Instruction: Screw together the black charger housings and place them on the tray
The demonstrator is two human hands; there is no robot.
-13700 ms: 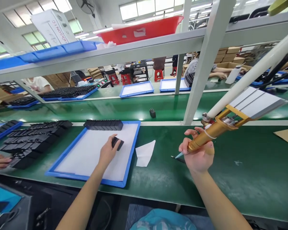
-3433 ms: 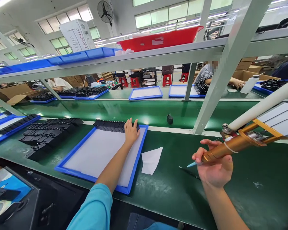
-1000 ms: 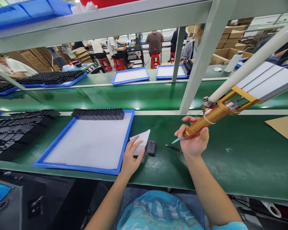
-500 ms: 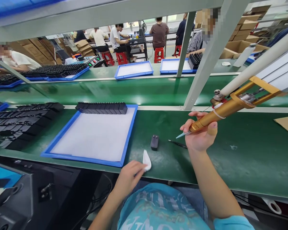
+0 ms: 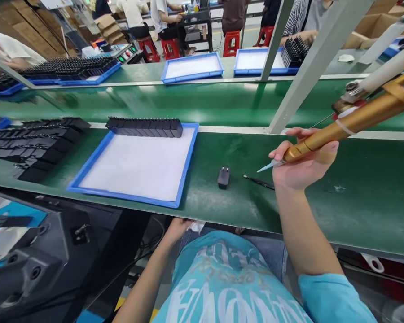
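Note:
My right hand [image 5: 301, 168] is closed around a gold-coloured glue dispenser [image 5: 343, 123] with a pale blue pointed nozzle, held tilted above the green bench. Below the bench's front edge, by my lap, my left hand [image 5: 177, 229] grips a white tissue [image 5: 197, 226]; its fingertips are partly hidden. A black plug adapter [image 5: 224, 178] stands on the bench with two prongs up. Right of it lies a pair of black tweezers [image 5: 258, 181], its far end covered by my right wrist.
A blue tray [image 5: 134, 175] with a white liner bears a row of black adapters [image 5: 144, 127] along its back. More black adapters [image 5: 47, 148] lie to its left. A slanted grey post [image 5: 318, 67] rises behind my right hand. People work at the benches opposite.
My left hand has drawn the tissue off the bench top, down below its front edge. My right hand still holds the dispenser. The whole view has tilted downward.

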